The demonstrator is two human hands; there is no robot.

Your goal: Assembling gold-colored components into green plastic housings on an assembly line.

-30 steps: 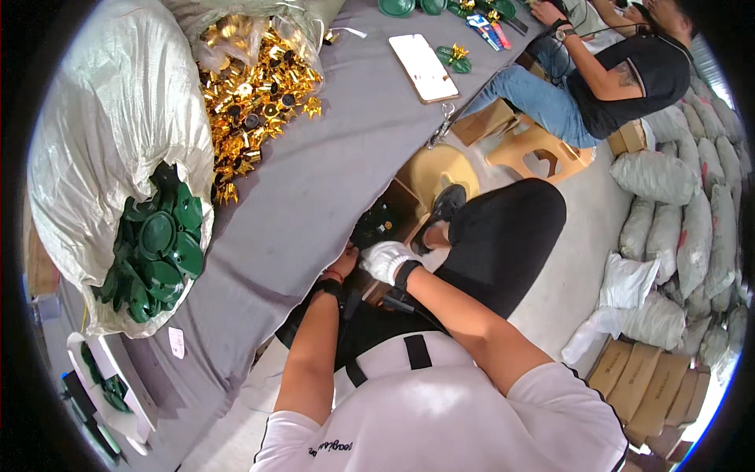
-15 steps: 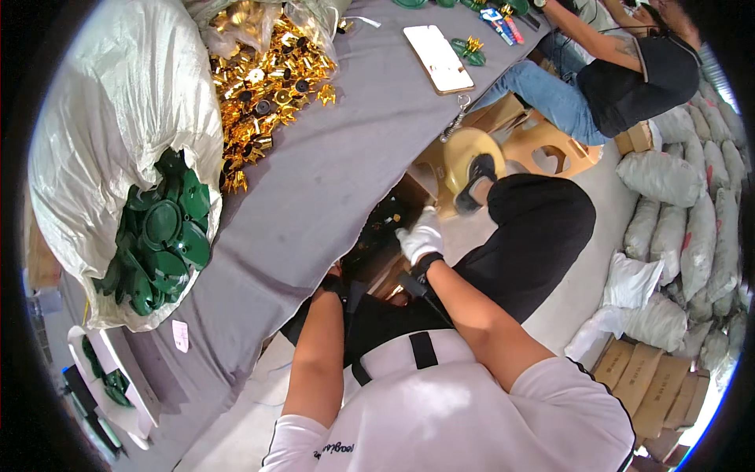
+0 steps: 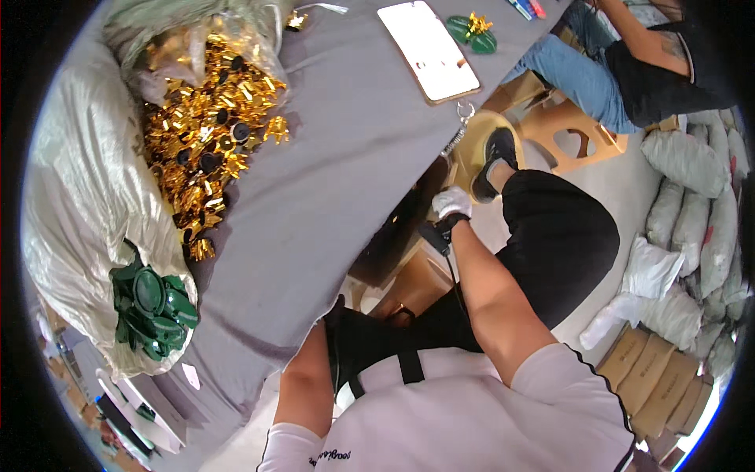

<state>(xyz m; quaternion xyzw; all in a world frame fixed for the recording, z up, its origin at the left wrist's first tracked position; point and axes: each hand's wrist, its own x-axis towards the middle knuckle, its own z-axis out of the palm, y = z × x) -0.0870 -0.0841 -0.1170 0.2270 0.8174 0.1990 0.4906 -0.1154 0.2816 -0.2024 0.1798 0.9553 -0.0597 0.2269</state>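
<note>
My right hand [image 3: 452,204], in a white glove with a black band at the wrist, is closed at the near right edge of a cardboard box [image 3: 410,258]. The box sits partly under the table's grey cloth [image 3: 314,173], and dark contents show inside it. My left forearm [image 3: 308,385] reaches under the cloth's edge; the left hand itself is hidden there.
A white sack [image 3: 79,197] holds green plastic pieces [image 3: 149,291]; beside it lies a heap of gold and black parts [image 3: 216,126]. A phone [image 3: 429,51] and a green-gold piece [image 3: 474,31] lie on the cloth. A co-worker [image 3: 653,63] sits at right, near stacked sacks [image 3: 692,228].
My view has shifted closer to the table. The right hand has moved right and away from me, its fingers now more curled. The left hand has slipped out of sight below the cloth.
</note>
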